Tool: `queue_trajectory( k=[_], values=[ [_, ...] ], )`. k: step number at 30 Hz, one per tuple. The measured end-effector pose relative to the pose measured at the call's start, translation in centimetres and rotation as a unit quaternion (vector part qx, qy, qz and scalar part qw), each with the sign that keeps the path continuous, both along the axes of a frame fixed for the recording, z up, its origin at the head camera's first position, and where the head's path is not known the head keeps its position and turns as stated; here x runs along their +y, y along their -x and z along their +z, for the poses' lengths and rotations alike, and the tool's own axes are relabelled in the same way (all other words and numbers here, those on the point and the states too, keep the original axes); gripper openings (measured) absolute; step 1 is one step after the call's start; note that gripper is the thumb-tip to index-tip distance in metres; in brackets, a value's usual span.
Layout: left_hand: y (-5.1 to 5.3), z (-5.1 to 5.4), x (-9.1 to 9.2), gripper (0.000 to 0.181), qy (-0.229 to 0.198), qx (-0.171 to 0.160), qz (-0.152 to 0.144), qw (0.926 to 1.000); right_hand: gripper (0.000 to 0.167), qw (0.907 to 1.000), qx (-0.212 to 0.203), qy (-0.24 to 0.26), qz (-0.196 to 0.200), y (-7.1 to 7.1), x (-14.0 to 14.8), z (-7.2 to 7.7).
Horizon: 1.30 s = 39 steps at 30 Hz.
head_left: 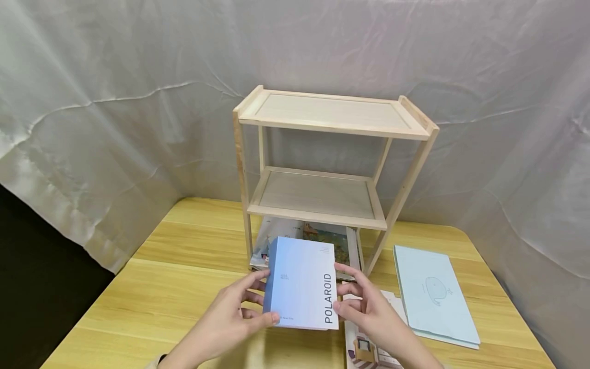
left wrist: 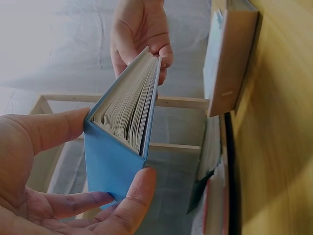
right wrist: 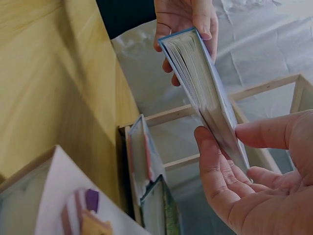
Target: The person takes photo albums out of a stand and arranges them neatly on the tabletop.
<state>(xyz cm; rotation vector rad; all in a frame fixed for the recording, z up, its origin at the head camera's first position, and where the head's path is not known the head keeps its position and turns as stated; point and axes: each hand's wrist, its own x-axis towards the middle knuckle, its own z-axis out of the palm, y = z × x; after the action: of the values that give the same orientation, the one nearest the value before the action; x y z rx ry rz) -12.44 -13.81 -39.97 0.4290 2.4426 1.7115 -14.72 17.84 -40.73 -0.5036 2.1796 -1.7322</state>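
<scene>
A blue-to-white photo album point(head_left: 301, 287) with POLAROID printed along its right side is held up above the table, in front of the shelf. My left hand point(head_left: 230, 315) grips its spine edge, thumb on the front cover and fingers behind. On the opposite edge, my right hand point(head_left: 369, 307) pinches the album between thumb and fingers. The left wrist view shows the album's blue spine point(left wrist: 110, 164) and slightly fanned pages point(left wrist: 129, 105). From the right wrist, the page block point(right wrist: 195, 68) is visible between the two covers.
Behind the album stands a wooden shelf point(head_left: 322, 192) with books point(head_left: 327, 236) on its lowest level. A light-blue book with a whale drawing point(head_left: 435, 294) lies on the right. An illustrated white book point(head_left: 361, 351) lies partly under my right forearm. Grey curtains point(head_left: 115, 154) surround the wooden table point(head_left: 184, 277).
</scene>
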Motion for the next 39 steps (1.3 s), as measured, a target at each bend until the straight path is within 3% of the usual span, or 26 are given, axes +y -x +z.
queue_trajectory(
  k=[18,26,34,39],
  values=[
    [0.2,-2.8,0.3,0.082,0.001,-0.028,-0.026,0.9993,0.081,0.9978,-0.064,-0.018,0.009,0.3,0.1,-1.9],
    [0.3,-3.7,0.3,0.085,0.019,-0.04,-0.025,0.9987,0.082,0.9961,-0.072,-0.039,0.033,0.2,0.3,-2.4],
    [0.4,-4.6,0.2,0.082,0.038,-0.043,-0.03,0.9979,0.085,0.9934,-0.104,-0.037,0.03,-0.4,0.1,-3.4],
    [0.5,-5.1,0.3,0.081,0.047,-0.047,-0.034,0.9972,0.085,0.9916,-0.11,-0.066,0.02,-0.4,-0.1,-3.6]
  ],
)
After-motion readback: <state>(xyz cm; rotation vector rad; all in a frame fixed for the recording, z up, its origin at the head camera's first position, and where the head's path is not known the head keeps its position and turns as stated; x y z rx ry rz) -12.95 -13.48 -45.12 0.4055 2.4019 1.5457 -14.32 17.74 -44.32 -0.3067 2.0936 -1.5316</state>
